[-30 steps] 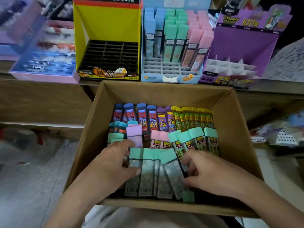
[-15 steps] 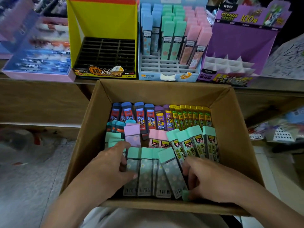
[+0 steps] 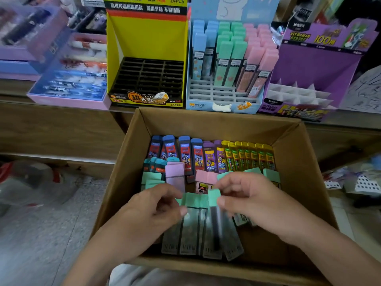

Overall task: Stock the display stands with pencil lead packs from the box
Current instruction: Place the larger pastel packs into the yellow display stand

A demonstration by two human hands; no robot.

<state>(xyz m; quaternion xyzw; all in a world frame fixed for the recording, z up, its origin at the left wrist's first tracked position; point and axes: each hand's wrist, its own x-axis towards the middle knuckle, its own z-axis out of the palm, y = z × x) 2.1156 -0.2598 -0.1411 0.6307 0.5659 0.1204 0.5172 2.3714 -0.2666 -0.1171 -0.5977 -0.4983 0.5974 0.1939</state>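
your left hand (image 3: 156, 209) and right hand (image 3: 257, 201) both pinch a fan of green packs (image 3: 193, 234) low in the box (image 3: 305, 162). thumbs sit on the caps, fingers curl behind; blur hides the exact finger contact. square the packs edge to edge before lifting. grip at the caps, not the slick clear bodies, and lift them as one flat stack so none slides out. likely target is the blue stand (image 3: 222, 96): front slots bare, green ones in its middle columns. packs are flat, long, rectangular, with matte pastel caps and glossy see-through cases, barcodes at the foot. box is plain corrugated card. the slot grid looks like rigid plastic and narrow, so feed one at a time, foot first.
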